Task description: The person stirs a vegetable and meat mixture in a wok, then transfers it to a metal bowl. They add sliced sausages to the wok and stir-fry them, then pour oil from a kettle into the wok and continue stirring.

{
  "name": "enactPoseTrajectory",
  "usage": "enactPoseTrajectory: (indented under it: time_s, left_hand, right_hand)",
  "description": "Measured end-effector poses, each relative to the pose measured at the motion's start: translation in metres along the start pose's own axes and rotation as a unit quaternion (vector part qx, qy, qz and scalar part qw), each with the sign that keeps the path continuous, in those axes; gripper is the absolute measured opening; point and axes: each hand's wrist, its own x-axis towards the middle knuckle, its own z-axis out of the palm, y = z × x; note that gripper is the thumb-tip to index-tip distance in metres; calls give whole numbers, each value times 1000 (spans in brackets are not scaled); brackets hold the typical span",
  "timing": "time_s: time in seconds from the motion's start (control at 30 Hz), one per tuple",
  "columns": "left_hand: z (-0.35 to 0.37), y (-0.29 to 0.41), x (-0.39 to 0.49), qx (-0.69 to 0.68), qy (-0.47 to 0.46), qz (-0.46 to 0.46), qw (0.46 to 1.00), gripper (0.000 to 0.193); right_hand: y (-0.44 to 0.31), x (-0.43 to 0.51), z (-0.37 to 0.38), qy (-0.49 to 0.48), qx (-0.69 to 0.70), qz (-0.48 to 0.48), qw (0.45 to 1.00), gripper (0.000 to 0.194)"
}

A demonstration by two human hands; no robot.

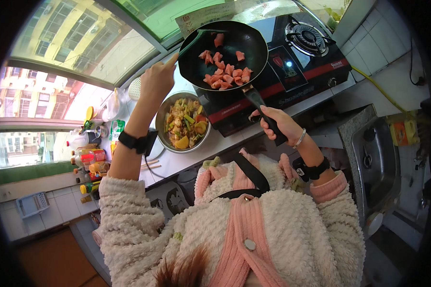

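Observation:
A black wok (237, 46) is over the left side of a two-burner gas stove (309, 82), with chunks of pink meat (228, 75) gathered mostly at its near side. My right hand (282, 123) is closed around the wok's black handle (253, 98). At the wok's left rim, my left hand (160, 79) grips the end of a dark green spatula (192, 43), whose far part lies inside the wok. A metal bowl (158, 123) of cooked food with vegetable pieces (186, 123) stands on the white counter, below my left hand. The burner under the wok is hidden.
The right burner (309, 37) is uncovered. Bottles (88, 158) and condiment packs crowd the counter at left by the window. Chopsticks (152, 167) lie near the bowl. A yellow hose (380, 89) runs from the stove's right, above a steel sink (375, 172).

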Motion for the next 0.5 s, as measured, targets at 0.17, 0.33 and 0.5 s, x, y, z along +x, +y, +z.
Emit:
enactPoseTrajectory:
  time_s: [0.17,0.33,0.5]
  left_hand:
    - [-11,0,-1,-56,-123,27,990,34]
    - [-20,-15,-36,-186,-167,-13,968,41]
    - [9,-15,-62,-259,-169,11,951,61]
  right_hand:
    - [0,0,4,3,4,1,1000,38]
    - [1,0,6,8,5,1,1000,38]
    - [2,2,6,11,-3,3,1000,39]
